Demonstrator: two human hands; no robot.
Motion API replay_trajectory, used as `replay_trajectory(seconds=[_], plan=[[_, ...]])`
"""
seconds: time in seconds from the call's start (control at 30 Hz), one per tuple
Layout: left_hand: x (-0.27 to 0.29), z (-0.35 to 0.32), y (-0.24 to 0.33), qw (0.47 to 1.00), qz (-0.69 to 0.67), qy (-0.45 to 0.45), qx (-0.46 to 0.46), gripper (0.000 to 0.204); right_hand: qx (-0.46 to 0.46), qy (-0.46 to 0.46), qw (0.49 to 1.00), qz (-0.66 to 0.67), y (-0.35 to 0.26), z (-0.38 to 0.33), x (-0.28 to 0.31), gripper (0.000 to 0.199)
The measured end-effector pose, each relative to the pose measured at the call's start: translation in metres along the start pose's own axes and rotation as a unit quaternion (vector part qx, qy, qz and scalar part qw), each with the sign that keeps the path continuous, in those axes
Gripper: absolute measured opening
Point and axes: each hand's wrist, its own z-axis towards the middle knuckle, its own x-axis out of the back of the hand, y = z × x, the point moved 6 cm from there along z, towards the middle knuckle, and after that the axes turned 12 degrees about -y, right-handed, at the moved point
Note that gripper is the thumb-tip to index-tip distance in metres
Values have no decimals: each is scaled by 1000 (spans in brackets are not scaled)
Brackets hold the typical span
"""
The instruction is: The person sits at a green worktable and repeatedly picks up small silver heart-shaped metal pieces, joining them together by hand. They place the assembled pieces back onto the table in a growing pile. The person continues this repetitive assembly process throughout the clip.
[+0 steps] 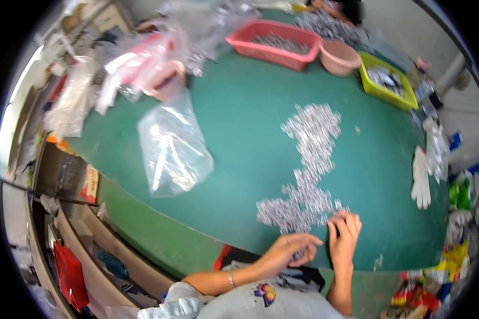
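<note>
A long heap of small silvery metal parts (310, 165) runs across the green table (239, 117) toward me. My left hand (290, 250) rests at the near edge of the table, fingers spread and slightly curled, just below the near end of the heap; whether it holds any parts is hidden. My right hand (344, 235) stands upright beside it, fingertips touching the nearest parts. A thin bracelet sits on my left wrist.
A clear plastic bag (171, 146) lies at the left. At the back stand a red tray (274, 43) of silvery parts, a pink bowl (339, 57) and a yellow-green bin (386, 80). A white glove (420, 178) lies at the right. Another person sits at the far side.
</note>
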Motion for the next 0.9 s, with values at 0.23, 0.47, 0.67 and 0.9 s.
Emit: replay_trajectory(seconds=[0.23,0.47,0.67,0.9], plan=[[2,1,-3,999,28,-19,0,32,-31,-42,999,-2,2,-6,2,16],[4,-1,-7,999,36,-22,19,30,-21,-9,1000,20,-1,-7,4,12],[3,-2,0,999,31,17,30,29,-29,2,998,47,-1,-5,6,11],[5,2,-2,996,73,49,15,25,-67,73,987,125,22,-13,11,11]])
